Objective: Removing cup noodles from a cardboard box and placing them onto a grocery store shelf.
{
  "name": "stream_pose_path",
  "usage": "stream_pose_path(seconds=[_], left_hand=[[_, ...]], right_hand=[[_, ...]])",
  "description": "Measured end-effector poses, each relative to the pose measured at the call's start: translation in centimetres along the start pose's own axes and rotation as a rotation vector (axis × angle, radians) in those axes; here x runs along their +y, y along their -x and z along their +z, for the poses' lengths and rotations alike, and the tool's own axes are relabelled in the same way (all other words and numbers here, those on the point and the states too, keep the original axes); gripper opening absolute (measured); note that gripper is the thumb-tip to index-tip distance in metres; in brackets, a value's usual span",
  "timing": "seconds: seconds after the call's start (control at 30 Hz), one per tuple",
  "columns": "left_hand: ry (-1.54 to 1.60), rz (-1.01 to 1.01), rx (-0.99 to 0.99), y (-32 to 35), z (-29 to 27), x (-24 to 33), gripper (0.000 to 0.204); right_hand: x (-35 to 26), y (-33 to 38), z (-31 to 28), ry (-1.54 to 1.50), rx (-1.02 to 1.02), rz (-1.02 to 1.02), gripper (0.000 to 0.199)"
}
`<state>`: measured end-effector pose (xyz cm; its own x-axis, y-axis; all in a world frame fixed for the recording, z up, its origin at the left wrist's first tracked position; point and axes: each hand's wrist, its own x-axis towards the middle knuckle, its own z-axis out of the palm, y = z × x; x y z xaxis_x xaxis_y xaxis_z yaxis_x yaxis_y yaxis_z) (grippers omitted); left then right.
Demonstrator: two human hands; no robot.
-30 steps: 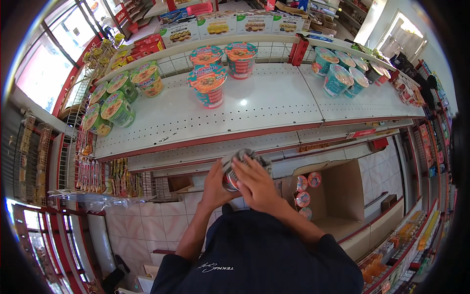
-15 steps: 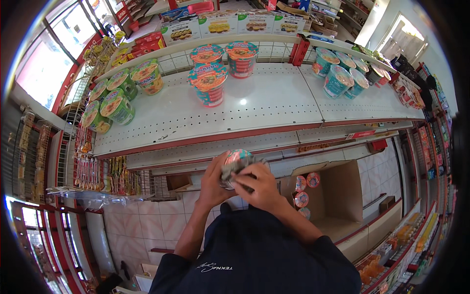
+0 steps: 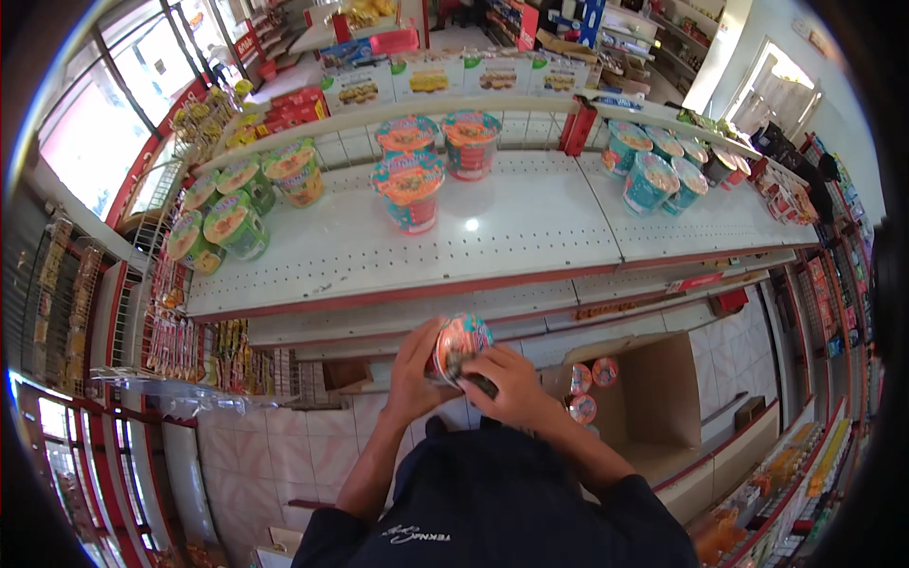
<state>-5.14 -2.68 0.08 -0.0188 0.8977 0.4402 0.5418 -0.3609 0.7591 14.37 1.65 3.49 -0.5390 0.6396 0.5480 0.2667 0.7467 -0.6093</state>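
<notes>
My left hand [image 3: 413, 375] is wrapped round an instant noodle cup [image 3: 462, 337] with an orange and teal lid, held in front of the shelf edge. A crumpled grey cloth [image 3: 456, 365] is bunched in the closed fingers of my right hand [image 3: 512, 382]. It presses against the near part of the cup's lid. My fingers hide most of the cup's side. On the white shelf [image 3: 516, 222] beyond stand several orange and teal noodle cups [image 3: 411, 195] of the same look.
Green noodle cups [image 3: 235, 227] stand at the shelf's left, and blue-teal cups [image 3: 651, 186] at its right. An open cardboard box [image 3: 663, 393] with several cups [image 3: 580, 379] inside is at my lower right. Packets hang on a wire rack [image 3: 213, 352] at left.
The cloth has moved from across the lid toward its near side, baring more of the lid. My left hand still holds the cup. The shelf now appears slightly lower in view.
</notes>
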Motion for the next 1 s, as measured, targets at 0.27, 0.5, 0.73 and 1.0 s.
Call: stream_pose_path(seconds=[0.27,0.5,0.73,1.0], left_hand=[[0.056,-0.061,-0.048,0.8,0.7,0.7,0.102],[0.157,-0.211,0.069,0.9,-0.8,-1.6,0.105],[0.171,-0.129,0.071,1.4,-0.3,-0.5,0.105],[0.107,-0.105,-0.002,1.8,-0.7,-2.4,0.093]], right_hand=[[0.5,-2.3,0.8,0.07,0.175,0.174,0.021],[-2.9,-0.4,0.9,0.075,-0.107,-0.091,0.041],[1.5,-2.0,1.4,-0.115,0.087,0.134,0.037],[-2.6,-0.2,3.5,0.041,-0.098,-0.071,0.046]])
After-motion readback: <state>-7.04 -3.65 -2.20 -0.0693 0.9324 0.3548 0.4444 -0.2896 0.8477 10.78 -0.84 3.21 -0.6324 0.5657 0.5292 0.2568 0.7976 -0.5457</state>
